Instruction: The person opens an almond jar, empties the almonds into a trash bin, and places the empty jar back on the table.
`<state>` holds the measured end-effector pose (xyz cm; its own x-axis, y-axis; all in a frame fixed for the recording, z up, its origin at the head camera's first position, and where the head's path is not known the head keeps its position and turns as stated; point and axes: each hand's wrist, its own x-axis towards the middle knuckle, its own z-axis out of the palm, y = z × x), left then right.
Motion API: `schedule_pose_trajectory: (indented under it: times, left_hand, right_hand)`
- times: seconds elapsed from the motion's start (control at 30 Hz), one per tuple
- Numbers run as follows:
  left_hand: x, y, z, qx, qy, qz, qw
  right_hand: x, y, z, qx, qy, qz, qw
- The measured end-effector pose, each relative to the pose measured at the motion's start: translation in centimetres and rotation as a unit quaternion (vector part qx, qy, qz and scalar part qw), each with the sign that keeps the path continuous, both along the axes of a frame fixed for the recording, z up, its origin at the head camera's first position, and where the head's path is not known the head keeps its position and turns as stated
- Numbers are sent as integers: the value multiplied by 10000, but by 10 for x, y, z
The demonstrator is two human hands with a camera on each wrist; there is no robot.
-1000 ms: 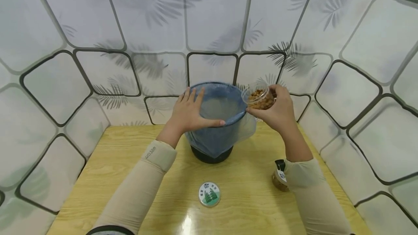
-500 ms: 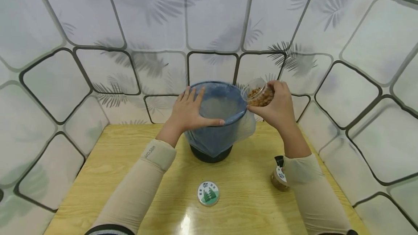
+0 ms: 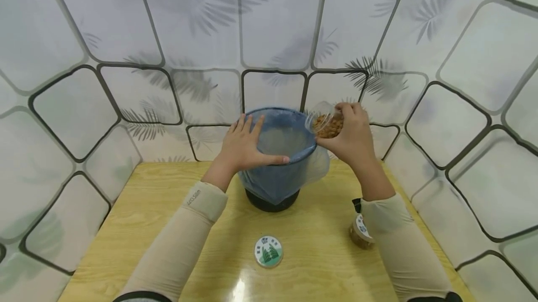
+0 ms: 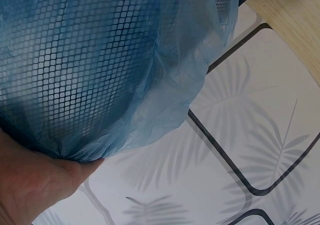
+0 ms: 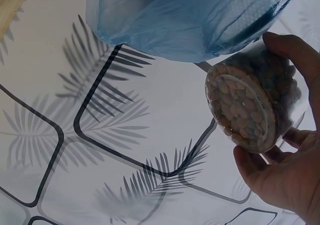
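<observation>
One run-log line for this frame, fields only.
left hand: holds bin rim | right hand: tilts open jar of nuts over lined mesh bin | lid, second jar: on table

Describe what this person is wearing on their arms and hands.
Both arms wear snug beige pull-on sleeves that end at the wrist, leaving the left hand and right hand bare: no gloves, rings or watch show. The left sleeve has small dark lettering printed near its cuff. The right sleeve is plain where visible. A dark band edges each sleeve at the bottom of the head view.
</observation>
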<state>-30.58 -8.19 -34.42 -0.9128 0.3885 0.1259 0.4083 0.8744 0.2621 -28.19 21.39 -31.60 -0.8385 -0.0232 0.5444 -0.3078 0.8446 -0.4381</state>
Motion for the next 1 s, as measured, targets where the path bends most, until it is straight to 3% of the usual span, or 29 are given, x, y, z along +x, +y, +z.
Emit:
schedule_pose_trajectory:
  times: [0.5,1.0]
  left_hand:
    - [0,-1,0,-44,27,-9,10000]
    - [1,-3,0,40,-12,-10,10000]
  right_hand:
    - [-4,-8,2,560,631,-7,9964]
    - [-10,-13,2,947,942,346,9904]
